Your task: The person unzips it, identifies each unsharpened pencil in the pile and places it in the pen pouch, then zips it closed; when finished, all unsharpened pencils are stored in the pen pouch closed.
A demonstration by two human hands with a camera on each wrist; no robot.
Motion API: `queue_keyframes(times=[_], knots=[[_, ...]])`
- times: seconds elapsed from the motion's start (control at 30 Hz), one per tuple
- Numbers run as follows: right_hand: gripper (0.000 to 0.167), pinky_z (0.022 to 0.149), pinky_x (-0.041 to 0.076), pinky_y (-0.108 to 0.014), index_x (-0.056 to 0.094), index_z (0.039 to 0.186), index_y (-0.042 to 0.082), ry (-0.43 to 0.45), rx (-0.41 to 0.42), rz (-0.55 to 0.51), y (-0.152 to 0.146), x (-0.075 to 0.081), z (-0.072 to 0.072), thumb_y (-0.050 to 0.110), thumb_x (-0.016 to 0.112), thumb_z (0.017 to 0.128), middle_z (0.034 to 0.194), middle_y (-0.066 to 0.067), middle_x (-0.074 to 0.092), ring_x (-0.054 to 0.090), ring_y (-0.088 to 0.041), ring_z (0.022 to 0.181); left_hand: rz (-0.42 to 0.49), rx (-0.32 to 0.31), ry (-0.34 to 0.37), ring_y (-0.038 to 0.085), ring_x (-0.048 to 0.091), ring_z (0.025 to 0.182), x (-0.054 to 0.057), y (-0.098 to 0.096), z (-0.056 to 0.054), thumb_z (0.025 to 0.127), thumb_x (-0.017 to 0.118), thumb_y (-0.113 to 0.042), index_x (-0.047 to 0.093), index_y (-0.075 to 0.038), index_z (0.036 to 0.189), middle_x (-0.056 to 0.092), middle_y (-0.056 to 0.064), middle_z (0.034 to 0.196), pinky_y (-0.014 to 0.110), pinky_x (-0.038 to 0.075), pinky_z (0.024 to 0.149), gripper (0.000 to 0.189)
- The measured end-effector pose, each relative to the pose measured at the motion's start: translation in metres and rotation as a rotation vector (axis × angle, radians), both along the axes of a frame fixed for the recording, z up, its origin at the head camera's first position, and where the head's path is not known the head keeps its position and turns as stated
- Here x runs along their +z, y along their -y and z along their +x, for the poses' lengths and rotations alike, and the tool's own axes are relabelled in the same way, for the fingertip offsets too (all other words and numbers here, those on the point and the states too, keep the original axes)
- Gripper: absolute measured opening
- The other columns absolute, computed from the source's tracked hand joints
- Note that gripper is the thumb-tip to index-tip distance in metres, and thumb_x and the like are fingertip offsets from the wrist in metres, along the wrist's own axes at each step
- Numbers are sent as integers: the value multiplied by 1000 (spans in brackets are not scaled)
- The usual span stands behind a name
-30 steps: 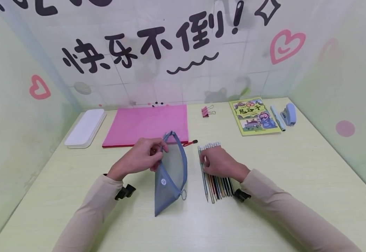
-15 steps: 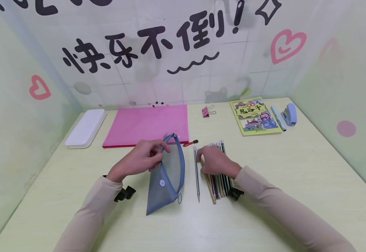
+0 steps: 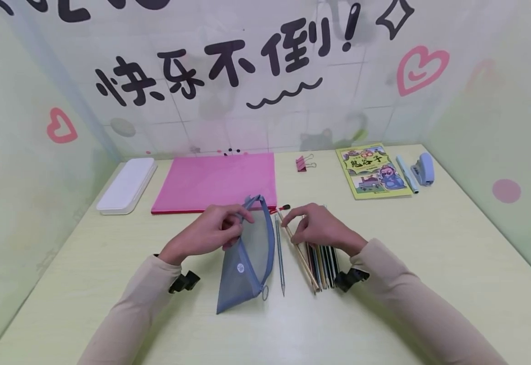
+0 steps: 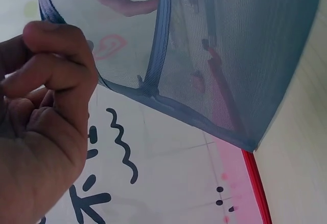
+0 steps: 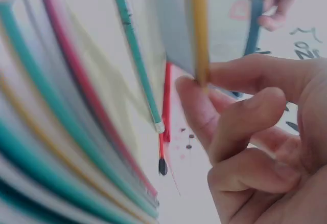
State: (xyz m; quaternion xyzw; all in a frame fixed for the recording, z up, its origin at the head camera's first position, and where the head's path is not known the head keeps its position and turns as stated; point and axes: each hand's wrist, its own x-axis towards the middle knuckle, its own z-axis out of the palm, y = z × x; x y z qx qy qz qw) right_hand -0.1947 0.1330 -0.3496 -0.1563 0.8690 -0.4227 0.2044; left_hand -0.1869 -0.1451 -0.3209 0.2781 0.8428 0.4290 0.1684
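Note:
In the head view my left hand [image 3: 210, 228] pinches the rim of a blue-grey mesh zipper pouch [image 3: 235, 284], whose mouth gapes to the right. To the right of the pouch, my right hand [image 3: 317, 228] pinches a yellow pencil [image 3: 303, 261] near its upper end. The right wrist view shows that yellow pencil [image 5: 200, 24] between thumb and a finger. A teal pencil [image 3: 280, 258] lies alone between the pouch and the right hand. Under and beside the right hand sits a row of several pencils [image 3: 328, 263], its upper part mostly hidden.
Behind the pouch lies a pink folder [image 3: 215, 180] with a red zipper edge. A white case [image 3: 126, 185] is at the back left. A pink binder clip [image 3: 303, 163], a yellow booklet [image 3: 375, 172], a light-blue pen [image 3: 406, 174] and a blue stapler [image 3: 424, 170] line the back right.
The teal pencil has come away from the row and lies nearer the pouch. My right hand now pinches the yellow pencil, its upper end swung left. The left hand keeps hold of the pouch.

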Motion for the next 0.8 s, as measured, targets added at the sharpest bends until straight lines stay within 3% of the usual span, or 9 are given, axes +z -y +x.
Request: queue_keyframes(times=[0.1, 0.27, 0.4, 0.63, 0.8], knots=[[40, 47, 42, -27, 67, 122, 4, 46, -28, -138, -2, -1, 0, 1, 69, 82, 73, -7, 75, 44, -11, 44, 2, 7, -2, 15, 46, 52, -1, -2, 0, 95, 45, -1, 64, -7, 118, 49, 0, 63, 25, 42, 49, 31], [42, 50, 41, -28, 64, 127, 6, 102, -127, -278, 2, -6, 0, 3, 67, 86, 73, -4, 73, 44, -13, 48, 3, 13, -7, 11, 46, 55, -3, -5, -1, 95, 46, -1, 64, -4, 120, 51, 1, 66, 24, 43, 50, 30], [39, 51, 40, -29, 63, 128, 13, 79, -205, -347, 10, -8, 1, 8, 65, 89, 78, -4, 74, 46, -15, 51, 4, 5, -10, 10, 47, 56, -4, -8, 0, 96, 46, -1, 63, -3, 121, 52, 1, 68, 24, 44, 51, 30], [40, 50, 36, -25, 62, 130, 13, 31, -301, -522, 33, -10, 4, 8, 69, 90, 77, 1, 72, 43, -12, 50, 22, 19, -16, 12, 49, 56, -4, -11, 4, 95, 48, -1, 62, -6, 123, 54, 2, 69, 25, 46, 52, 31], [39, 49, 32, -22, 64, 127, 17, -16, -342, -524, 45, -12, 10, 7, 69, 89, 78, -1, 74, 44, -12, 53, 45, 52, -29, 14, 55, 59, -4, -13, 4, 95, 50, -1, 60, -2, 125, 60, 5, 72, 28, 51, 54, 32]])
